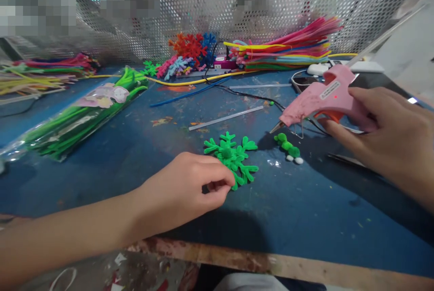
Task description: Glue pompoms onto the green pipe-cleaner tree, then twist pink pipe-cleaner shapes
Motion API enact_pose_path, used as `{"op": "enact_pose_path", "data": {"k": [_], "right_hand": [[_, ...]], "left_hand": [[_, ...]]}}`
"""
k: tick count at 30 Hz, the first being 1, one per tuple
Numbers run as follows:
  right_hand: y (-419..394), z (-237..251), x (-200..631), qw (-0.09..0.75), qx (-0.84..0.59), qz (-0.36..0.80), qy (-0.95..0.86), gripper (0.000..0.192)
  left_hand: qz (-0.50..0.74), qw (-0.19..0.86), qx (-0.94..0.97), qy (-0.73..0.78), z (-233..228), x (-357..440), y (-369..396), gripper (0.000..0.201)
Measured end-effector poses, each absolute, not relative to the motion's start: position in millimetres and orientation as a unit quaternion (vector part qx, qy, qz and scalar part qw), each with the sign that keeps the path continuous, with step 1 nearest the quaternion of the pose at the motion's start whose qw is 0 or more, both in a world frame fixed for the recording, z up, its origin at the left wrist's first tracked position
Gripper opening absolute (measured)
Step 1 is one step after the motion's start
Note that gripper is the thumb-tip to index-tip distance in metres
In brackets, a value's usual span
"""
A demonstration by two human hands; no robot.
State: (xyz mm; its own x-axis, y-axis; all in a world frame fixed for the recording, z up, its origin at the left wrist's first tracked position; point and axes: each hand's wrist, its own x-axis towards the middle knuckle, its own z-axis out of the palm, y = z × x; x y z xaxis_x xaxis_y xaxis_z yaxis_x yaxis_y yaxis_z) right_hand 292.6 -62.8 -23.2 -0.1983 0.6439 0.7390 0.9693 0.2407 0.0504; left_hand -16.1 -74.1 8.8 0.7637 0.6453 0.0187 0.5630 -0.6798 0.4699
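Note:
My left hand (pixel 190 187) pinches the near edge of a green pipe-cleaner snowflake (pixel 233 157) that lies flat on the blue table (pixel 135 169). My right hand (pixel 386 137) grips a pink hot glue gun (pixel 322 99), its nozzle pointing left and down, a little to the right of the snowflake. Just under the nozzle lie green and white pompoms (pixel 288 148).
A packet of green pipe cleaners (pixel 81 114) lies at the left. Clear glue sticks (pixel 225 118) rest mid-table. Finished coloured snowflakes (pixel 190 53) and a pile of mixed pipe cleaners (pixel 288 49) sit at the back by a perforated metal wall. A wooden table edge (pixel 271 264) runs along the front.

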Motion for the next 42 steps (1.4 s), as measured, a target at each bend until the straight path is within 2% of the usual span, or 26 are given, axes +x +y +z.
{"op": "enact_pose_path", "data": {"k": [4,10,20,28,34,38,42], "right_hand": [[-62.9,-21.5,292.5,0.312,-0.546,-0.265,-0.731,0.022],[-63.3,-20.5,293.7,0.304,-0.549,-0.258,-0.734,0.023],[-63.3,-24.1,296.9,0.309,-0.542,-0.266,-0.735,0.034],[-63.0,-24.9,297.6,0.309,-0.547,-0.252,-0.736,0.038],[-60.5,-25.0,299.4,0.337,-0.539,-0.250,-0.730,0.043],[-58.6,-21.3,300.8,0.369,-0.580,-0.207,-0.696,0.046],[-55.9,-18.8,304.0,0.407,-0.626,-0.137,-0.651,0.038]], "left_hand": [[0.071,0.189,0.931,0.305,5.6,-14.3,-75.1,0.020],[0.051,0.157,0.943,0.289,1.8,-13.4,-76.0,0.021],[0.112,0.239,0.915,0.307,-2.1,-12.0,-77.7,0.015],[0.081,0.087,0.952,0.283,15.6,-15.8,-82.5,0.013],[0.142,-0.028,0.946,0.288,43.5,-13.8,-75.7,0.015],[0.103,-0.010,0.960,0.260,40.9,3.8,-58.2,0.022],[0.032,0.009,0.974,0.223,23.9,32.9,-45.3,0.024]]}}
